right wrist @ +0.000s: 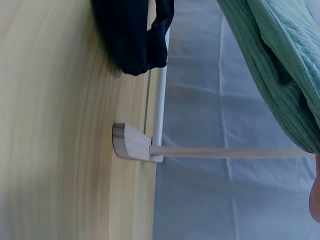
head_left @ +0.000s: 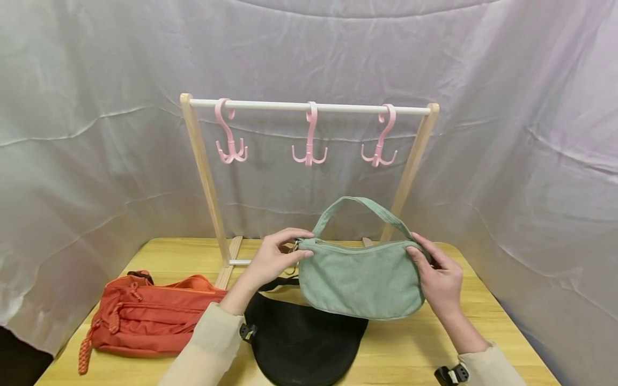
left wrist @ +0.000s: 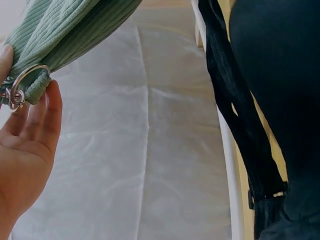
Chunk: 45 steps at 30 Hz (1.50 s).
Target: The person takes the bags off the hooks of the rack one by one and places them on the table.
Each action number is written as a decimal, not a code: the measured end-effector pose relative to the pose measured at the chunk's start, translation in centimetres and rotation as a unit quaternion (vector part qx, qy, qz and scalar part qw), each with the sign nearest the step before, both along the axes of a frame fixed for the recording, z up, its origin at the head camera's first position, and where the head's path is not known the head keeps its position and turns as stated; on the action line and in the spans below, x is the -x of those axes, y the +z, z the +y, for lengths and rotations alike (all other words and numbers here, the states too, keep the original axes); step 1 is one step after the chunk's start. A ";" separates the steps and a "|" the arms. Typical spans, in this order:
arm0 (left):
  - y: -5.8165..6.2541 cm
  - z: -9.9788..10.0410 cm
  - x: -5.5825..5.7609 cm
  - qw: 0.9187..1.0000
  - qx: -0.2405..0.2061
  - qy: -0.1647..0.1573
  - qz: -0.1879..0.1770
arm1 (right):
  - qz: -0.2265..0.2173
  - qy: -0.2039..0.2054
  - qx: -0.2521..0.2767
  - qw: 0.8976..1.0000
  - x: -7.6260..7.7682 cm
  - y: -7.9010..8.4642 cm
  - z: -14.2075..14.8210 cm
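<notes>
A mint green corduroy handbag (head_left: 362,279) is held up above the table, its short strap (head_left: 359,201) arching over the zipped top. My left hand (head_left: 272,257) pinches its upper left corner between thumb and fingers. Beside those fingers hangs a metal ring (left wrist: 30,82), seen in the left wrist view. On the opposite end, my right hand (head_left: 439,273) grips the upper right corner, thumb on the front face. Behind and below the handbag lies a black bag (head_left: 304,338) on the table, partly covered by it in the head view.
A rack with a white bar (head_left: 270,105) and wooden legs stands behind. Three pink hooks hang from it: left (head_left: 232,155), middle (head_left: 310,155), right (head_left: 379,155). A red bag (head_left: 149,319) lies on the left of the wooden table (head_left: 405,364). Grey cloth (head_left: 531,177) surrounds it.
</notes>
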<state>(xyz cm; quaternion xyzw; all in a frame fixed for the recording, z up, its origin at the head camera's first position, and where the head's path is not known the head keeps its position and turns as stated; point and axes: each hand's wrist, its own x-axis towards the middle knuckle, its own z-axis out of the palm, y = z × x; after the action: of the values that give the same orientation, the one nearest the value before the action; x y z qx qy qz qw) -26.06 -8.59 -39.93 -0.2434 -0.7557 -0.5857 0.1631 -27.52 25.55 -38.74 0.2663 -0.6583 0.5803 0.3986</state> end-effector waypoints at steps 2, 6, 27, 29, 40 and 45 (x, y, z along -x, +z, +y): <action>0.1 0.3 0.0 1.000 -0.008 -0.003 0.002 | -0.010 -0.006 0.003 1.000 0.4 -0.4 0.5; 0.2 1.0 0.1 1.000 -0.019 -0.010 0.001 | -0.031 -0.022 0.007 0.999 1.5 -1.6 1.6; -0.3 5.5 0.6 1.000 0.005 -0.016 -0.005 | -0.082 -0.088 -0.007 0.993 1.8 -3.4 5.8; -0.4 6.0 0.7 1.000 0.007 -0.017 -0.009 | -0.095 -0.098 -0.004 0.991 1.8 -3.6 6.2; -0.5 8.6 1.1 1.000 0.014 -0.026 -0.007 | -0.113 -0.135 0.012 0.984 1.8 -4.7 8.5; -0.9 9.8 1.3 1.000 0.015 -0.025 -0.007 | -0.130 -0.145 0.003 0.981 1.7 -5.1 9.7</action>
<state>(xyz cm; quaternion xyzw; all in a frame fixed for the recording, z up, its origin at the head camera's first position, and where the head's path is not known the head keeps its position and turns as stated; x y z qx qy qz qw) -27.39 1.25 -40.80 -0.2604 -0.7593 -0.5798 0.1394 -29.26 35.28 -43.81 0.0897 -0.7344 0.5479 0.3904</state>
